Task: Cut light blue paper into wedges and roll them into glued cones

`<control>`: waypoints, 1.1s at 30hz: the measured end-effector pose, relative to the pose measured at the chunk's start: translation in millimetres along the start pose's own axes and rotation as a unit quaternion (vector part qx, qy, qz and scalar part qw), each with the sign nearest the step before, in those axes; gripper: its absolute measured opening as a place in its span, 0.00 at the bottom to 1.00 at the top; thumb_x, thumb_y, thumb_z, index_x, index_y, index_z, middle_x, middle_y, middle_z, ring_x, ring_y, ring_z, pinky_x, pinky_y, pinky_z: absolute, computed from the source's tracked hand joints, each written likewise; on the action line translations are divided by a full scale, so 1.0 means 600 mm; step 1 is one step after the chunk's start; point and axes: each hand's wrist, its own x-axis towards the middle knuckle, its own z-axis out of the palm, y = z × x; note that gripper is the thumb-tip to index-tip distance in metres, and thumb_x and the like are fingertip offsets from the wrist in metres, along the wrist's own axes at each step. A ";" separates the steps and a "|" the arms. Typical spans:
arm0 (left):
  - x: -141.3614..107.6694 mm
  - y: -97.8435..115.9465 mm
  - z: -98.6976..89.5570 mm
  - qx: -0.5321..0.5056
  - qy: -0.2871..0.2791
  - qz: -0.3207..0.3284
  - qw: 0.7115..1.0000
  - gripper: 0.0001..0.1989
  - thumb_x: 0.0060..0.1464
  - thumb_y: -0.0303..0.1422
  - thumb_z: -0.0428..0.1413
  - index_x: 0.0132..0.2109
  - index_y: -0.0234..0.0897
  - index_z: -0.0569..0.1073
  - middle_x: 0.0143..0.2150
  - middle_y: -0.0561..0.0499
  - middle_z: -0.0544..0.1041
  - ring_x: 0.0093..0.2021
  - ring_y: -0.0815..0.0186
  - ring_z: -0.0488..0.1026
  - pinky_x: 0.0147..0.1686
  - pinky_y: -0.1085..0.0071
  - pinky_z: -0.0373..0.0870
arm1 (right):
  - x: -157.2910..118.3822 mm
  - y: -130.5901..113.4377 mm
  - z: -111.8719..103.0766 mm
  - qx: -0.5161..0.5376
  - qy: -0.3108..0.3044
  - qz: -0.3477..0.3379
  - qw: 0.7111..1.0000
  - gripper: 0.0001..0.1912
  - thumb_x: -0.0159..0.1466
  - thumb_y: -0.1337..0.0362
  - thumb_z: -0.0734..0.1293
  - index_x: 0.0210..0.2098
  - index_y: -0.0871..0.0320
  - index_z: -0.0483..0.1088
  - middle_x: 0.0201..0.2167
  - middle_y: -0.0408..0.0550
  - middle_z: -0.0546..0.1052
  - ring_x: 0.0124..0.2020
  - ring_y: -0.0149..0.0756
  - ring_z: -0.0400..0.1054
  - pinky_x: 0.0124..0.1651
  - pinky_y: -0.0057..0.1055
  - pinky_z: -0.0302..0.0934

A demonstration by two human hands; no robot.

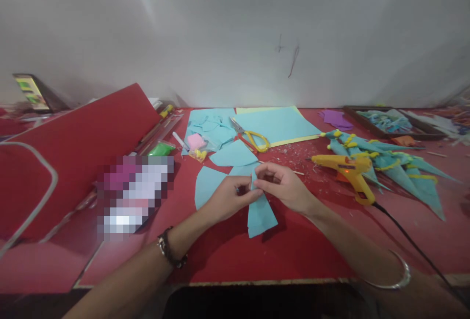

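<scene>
Creases look like the likeliest trouble: the light-blue paper piece, held low over the middle of the red table with its flared end towards six o'clock, could buckle near its narrow top if both pinches press unevenly. Its edges might also slide out of line should a fingertip slip, since fingers alone seem to keep it in shape. At three o'clock from there, the yellow glue gun shows a red light and may be hot, so a careless reach could meet its nozzle or snag the black cord.

The left hand comes in from eight o'clock, thumb and forefinger closed in a pinch on the paper, the other fingers curled. The right hand, from four o'clock, pinches the same top part between thumb and fingertips, its palm loosely arched. Neither touches the scissors at twelve o'clock
</scene>
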 end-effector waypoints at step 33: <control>0.005 -0.004 -0.005 -0.008 -0.016 0.022 1.000 0.17 0.51 0.39 0.47 0.20 0.36 0.53 0.20 0.58 0.51 0.23 0.74 0.49 0.23 0.76 0.49 | 0.000 -0.005 0.003 -0.074 0.016 -0.044 0.996 0.11 0.59 0.59 0.59 0.23 0.57 0.63 0.18 0.38 0.62 0.19 0.26 0.57 0.24 0.24 0.54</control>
